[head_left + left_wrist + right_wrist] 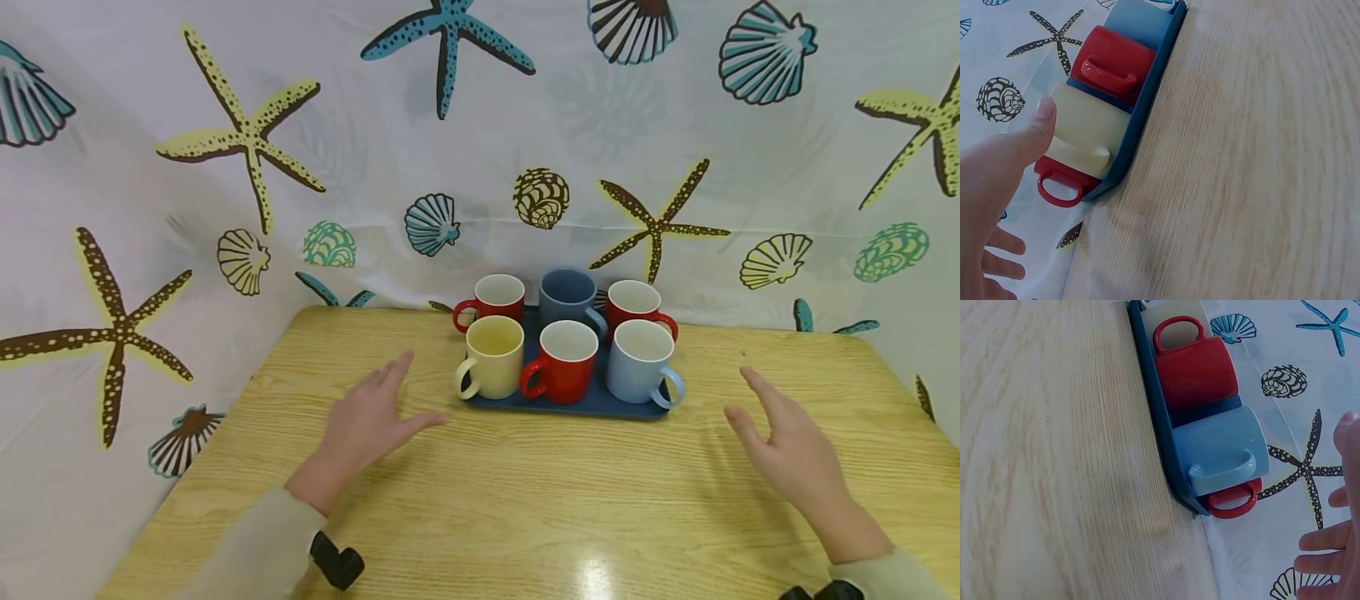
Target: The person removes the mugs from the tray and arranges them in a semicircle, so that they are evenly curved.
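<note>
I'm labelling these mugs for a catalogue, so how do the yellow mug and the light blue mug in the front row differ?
Inside: the yellow mug is yellowish, while the light blue mug is white.
Handle: in the head view, the yellow mug's points left, the light blue mug's right.
Place: the yellow mug stands at the row's left end, the light blue mug at its right.
Both stand upright on the dark blue tray.

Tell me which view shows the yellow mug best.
The head view: it shows the yellow mug with inside, front and handle all visible. The left wrist view shows its side and handle, not its inside; the right wrist view, only part, beyond a red mug.
</note>
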The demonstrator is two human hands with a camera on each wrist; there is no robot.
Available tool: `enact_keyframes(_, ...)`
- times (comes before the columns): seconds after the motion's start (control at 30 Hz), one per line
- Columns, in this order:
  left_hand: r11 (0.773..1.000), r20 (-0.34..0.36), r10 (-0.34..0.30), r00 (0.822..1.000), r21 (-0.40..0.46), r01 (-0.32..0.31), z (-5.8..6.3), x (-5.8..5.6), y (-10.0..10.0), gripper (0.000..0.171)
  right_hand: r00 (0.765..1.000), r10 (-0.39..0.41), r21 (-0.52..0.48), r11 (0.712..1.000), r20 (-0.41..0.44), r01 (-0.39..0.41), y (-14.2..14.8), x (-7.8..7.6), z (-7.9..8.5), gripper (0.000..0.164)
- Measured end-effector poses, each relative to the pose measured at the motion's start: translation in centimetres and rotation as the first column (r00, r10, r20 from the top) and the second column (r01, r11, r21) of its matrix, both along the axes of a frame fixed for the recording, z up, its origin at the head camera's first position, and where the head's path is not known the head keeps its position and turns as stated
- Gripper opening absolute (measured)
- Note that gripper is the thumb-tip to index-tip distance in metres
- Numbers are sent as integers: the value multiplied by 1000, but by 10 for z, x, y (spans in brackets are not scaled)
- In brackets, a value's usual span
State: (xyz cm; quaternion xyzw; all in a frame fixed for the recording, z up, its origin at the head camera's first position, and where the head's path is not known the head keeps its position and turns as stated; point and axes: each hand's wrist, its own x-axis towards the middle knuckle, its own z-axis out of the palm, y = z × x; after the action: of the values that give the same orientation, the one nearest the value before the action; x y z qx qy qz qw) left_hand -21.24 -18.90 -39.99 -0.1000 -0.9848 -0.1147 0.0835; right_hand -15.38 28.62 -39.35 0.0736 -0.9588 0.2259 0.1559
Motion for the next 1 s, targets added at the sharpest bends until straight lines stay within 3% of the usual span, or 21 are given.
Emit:
enact_keyframes(0.27,999,25,6,1000,53,-7,-12,-16,9,110,991,-16,-86,996,131,28,-9,-11,-3,62)
enact_keyframes(0.37,997,18,-22,1000,72,21,-19,-22,10,106,984,-6,-135,990,178,31,-12,-16,-4,64)
enact_keyframes(0.67,989,17,-123,992,80,121,-35,-39,12,104,977,47,-287,958,206,15,-21,-23,-9,61)
enact_keyframes(0.83,984,23,-153,988,96,150,-44,-46,14,103,968,88,-378,926,236,8,-25,-28,-12,60)
enact_keyframes(1.0,978,25,-182,983,109,178,-51,-53,17,101,942,134,-492,870,308,38,-27,-34,-17,63)
